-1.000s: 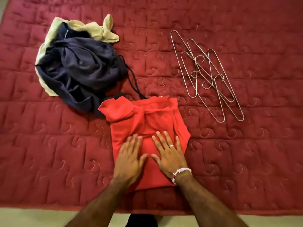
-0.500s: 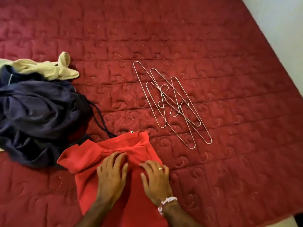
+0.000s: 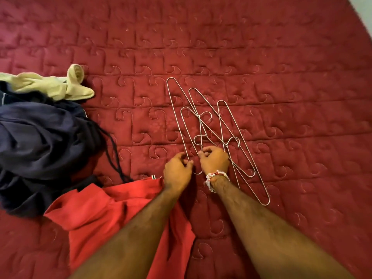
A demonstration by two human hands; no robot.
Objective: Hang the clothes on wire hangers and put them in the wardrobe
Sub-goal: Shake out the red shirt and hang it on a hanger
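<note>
wire hangers [image 3: 202, 125] lie in a loose, overlapping bunch near the middle of the bed [image 3: 261, 57], their long loops fanned and their hooks tangled among one another. the bed is covered with a deep red quilt stitched in squares with a curl in each (the quilt fills nearly the whole view). at the far right corner of the bed a pale strip of the room [image 3: 364, 5] shows; whether it is wall or floor i cannot tell.

toward the left side of the bed sits a heap of clothes: a cream garment [image 3: 54, 87] farthest away, a dark navy garment [image 3: 40, 137] bunched against it with thin cords trailing off, and a red garment [image 3: 104, 214] nearest, spread partly flat with its top edge close to the left wrist.

both arms reach forward over the red garment to the near end of the hangers. the left hand [image 3: 177, 170] has its fingers curled, thumb and fingertips closing on the wire of the leftmost hanger near its lower end. the right hand [image 3: 214, 161], with a beaded bracelet [image 3: 213, 178] at the wrist, is curled tight, its fingers pinching the wires just below a hook. the two hands sit just beside each other.
</note>
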